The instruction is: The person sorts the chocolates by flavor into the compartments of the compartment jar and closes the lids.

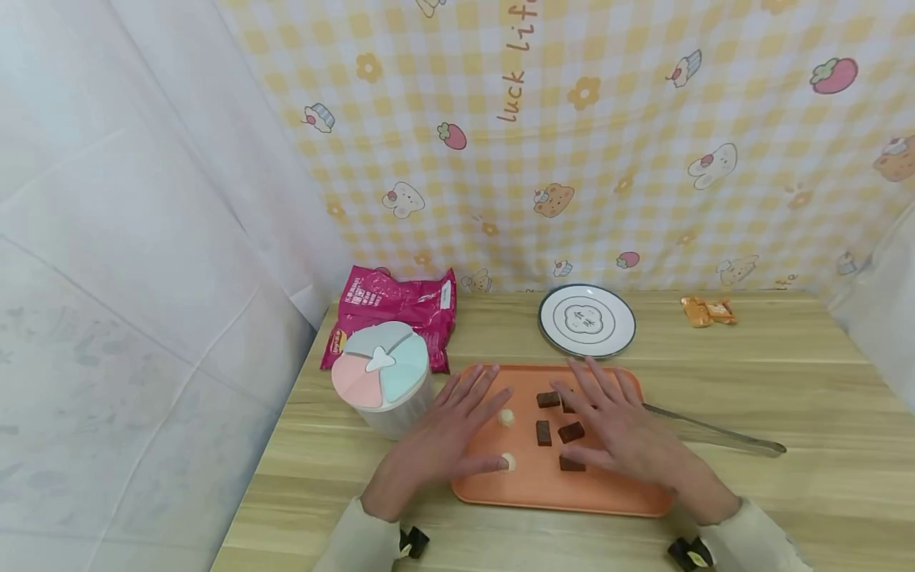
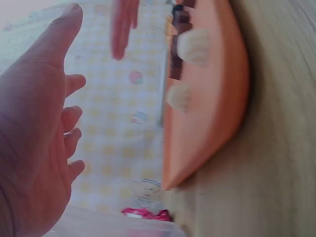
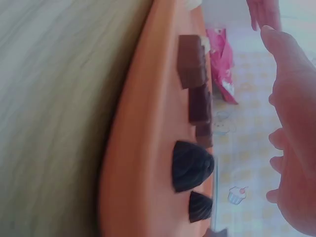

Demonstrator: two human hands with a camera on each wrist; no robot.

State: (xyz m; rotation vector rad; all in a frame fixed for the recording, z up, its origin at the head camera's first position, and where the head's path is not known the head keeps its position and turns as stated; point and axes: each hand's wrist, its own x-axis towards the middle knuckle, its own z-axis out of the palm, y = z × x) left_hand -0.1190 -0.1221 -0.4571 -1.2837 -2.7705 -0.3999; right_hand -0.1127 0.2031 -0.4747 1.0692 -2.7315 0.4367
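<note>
An orange tray (image 1: 529, 499) lies on the wooden table, with several brown chocolate-like blocks (image 1: 543, 433) in its middle. Two cream-coloured ridged pieces (image 1: 506, 417) sit near its left side. My left hand (image 1: 438, 435) hovers over the tray's left part, fingers spread, holding nothing. Over the right part is my right hand (image 1: 632, 435), also spread and holding nothing. Beneath it, in the right wrist view, are two black ridged pieces (image 3: 191, 166), which it hides in the head view. Both wrist views show the hands raised above the tray.
Left of the tray stands a container with a three-coloured lid (image 1: 407, 365), before a magenta snack bag (image 1: 429, 306). A blue-rimmed white plate (image 1: 554, 322) lies behind the tray, small orange packets (image 1: 708, 311) at back right. A slim metal utensil (image 1: 750, 439) lies at right.
</note>
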